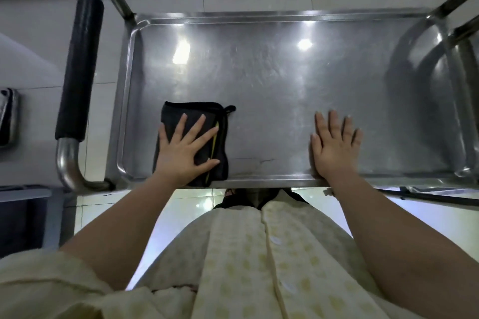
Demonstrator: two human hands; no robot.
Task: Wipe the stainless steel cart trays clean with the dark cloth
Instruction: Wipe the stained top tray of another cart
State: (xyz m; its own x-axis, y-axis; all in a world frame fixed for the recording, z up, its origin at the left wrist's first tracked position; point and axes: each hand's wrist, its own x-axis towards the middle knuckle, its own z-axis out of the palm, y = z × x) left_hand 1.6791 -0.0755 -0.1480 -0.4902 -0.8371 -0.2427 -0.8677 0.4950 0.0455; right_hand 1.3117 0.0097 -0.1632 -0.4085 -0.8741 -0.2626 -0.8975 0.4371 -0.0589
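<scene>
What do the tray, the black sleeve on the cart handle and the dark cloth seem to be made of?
Tray: likely stainless steel, lightly scuffed, mirroring lamps. Handle sleeve: matte black, probably rubber or foam; cannot tell which. Cloth: soft dark fabric with stitched hem and loop, perhaps microfibre.

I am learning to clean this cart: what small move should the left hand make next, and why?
Probably slide the left hand, which presses flat on the dark cloth, away toward the far rim of the tray. The cloth sits in the near-left corner, most of the steel lies beyond it, and the right hand rests flat on the tray.
</scene>
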